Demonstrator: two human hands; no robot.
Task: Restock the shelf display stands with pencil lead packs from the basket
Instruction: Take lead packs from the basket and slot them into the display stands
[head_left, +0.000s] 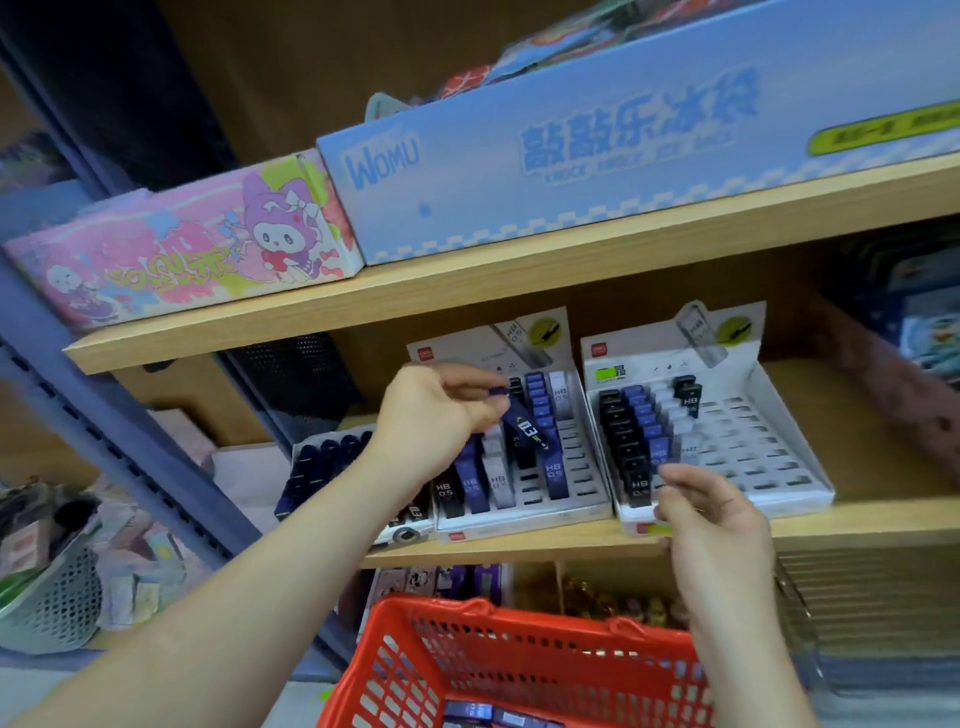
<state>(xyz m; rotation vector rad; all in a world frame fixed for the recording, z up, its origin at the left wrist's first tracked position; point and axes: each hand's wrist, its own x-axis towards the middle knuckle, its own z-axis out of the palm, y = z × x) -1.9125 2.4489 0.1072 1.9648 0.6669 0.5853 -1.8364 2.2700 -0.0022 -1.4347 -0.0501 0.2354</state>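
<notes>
1. Head view: the left hand (436, 410) is raised in front of the left display stand (524, 512), near the middle of the frame
2. Its thumb and fingers pinch a dark blue lead pack (527, 428), which hangs tilted over the stand's middle rows, at 3 o'clock from the palm
3. That stand has black, blue and white packs standing in its left columns; the slots on its right side are mostly bare
4. The right display stand (779, 467) sits just beside it at 3 o'clock, on the same wooden shelf (519, 552); packs fill its left columns only
5. The right hand (714, 514) is at the front left corner of this stand, at about 4 o'clock from the frame's middle, fingers loosely curled; I cannot tell whether they grasp anything
6. A red basket (467, 649) sits at 6 o'clock, below the shelf edge, with a few blue packs (483, 711) lying in its bottom
7. On the upper shelf, at 12 o'clock, stands a long blue box (571, 156), and a pink cartoon box (182, 249) touches it at 9 o'clock
</notes>
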